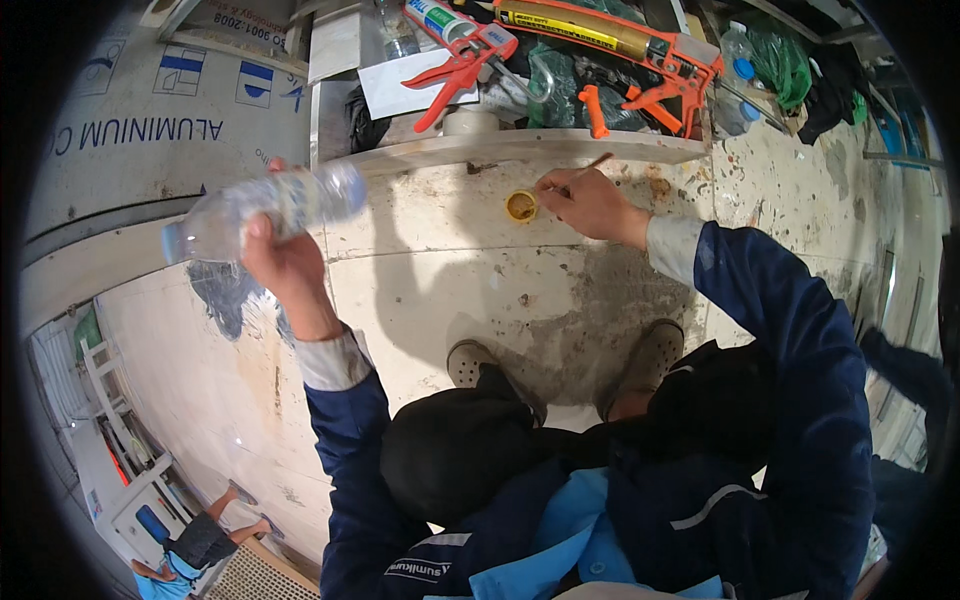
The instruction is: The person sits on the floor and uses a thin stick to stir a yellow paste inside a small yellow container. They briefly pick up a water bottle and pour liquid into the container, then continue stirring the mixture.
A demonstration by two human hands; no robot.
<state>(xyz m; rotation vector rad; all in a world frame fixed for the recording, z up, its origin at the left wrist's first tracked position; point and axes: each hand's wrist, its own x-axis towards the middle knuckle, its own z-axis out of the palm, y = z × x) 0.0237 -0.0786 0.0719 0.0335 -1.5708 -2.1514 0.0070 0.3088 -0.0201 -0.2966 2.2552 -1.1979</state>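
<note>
Plastic bottle [300,203] — one, clear, at far left — is grasped in your left hand [282,262]. Next: one red caulking gun [466,68] in one open box [510,152]; one small yellow cup [521,206] on the floor [470,290]; your right hand [597,206] beside it, pinching one brown stick [602,159]; one orange caulking gun [678,54], same box.

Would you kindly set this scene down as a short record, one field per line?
Left hand: the left hand grips a clear plastic bottle, roughly sideways
Right hand: the right hand holds a slim brown stick
Near right hand: small yellow-rimmed cup; contact unclear
Floor: the pale floor is stained
Beyond: white-edged box holding two caulking guns, one red, one orange
</note>
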